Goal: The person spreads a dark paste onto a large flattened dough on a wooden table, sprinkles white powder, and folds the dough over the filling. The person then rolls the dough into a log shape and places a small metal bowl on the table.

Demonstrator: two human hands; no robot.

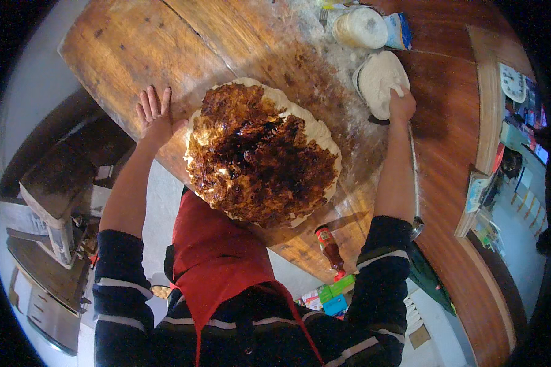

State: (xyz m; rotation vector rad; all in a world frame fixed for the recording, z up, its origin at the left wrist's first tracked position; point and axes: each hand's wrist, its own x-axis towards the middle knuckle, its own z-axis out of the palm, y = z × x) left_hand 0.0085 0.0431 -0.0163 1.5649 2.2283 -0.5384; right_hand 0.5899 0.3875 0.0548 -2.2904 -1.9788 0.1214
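Observation:
A large round sheet of pale dough [319, 124] lies on the wooden table, most of its top coated with a glossy dark-brown paste [266, 169]. My left hand [156, 114] rests palm down on the wood, fingers spread, its thumb close to the dough's left edge. Over to the right, my right hand [402, 105] is at the edge of a bowl of white flour [381, 80]. Its fingers are bunched at the flour's surface, and their tips are hidden. Whether they pinch flour or grip the rim, I cannot tell.
Flour dusts the wooden table [133, 59]. A clouded tub [360, 28], a blue-and-white packet [398, 31] and a fork [323, 16] are at the back. A red-capped sauce bottle [329, 250] lies near the front edge. A ladle [417, 225] is beside my right sleeve.

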